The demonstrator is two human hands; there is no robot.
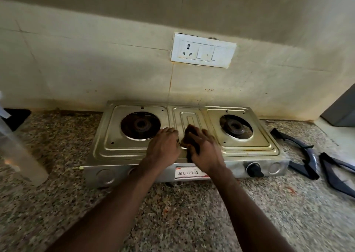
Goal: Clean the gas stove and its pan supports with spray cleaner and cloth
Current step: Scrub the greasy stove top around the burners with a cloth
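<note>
Stove: the stove (pixel 119 150) sits mid-frame on the speckled surface (pixel 192 213), with its long axis running left to right and its back against the wall.
Cloth: I see a dark brown cloth (pixel 189 134) bunched on the centre strip (pixel 190 115), between the left burner (pixel 141 126) and the right burner (pixel 235 127).
Right hand: my right hand (pixel 206 152) lies over the cloth. Its fingers (pixel 204 135) are bent round the bundle, pressing it onto the metal.
Left hand: my left hand (pixel 163 146) rests just left of the cloth. Its fingers (pixel 170 131) touch the steel at the rim of the left burner well and hold nothing. I read it as bracing the stove.
Key relation: the right burner tray lies right of the cloth, on the side of the hand that holds it. The left tray lies beyond the bracing hand. I judge a wipe to the right along the stove's long axis is the open path.
Pan supports: two dark pan supports (pixel 305 155) lie off the stove at the right edge of the frame, nearer the right hand and well apart from the cloth.
Spray bottle: a clear spray bottle (pixel 17 146) stands at the far left edge, nearer the left hand.
Knob: one black knob (pixel 253 168) shows on the front panel, below the right burner.
</note>
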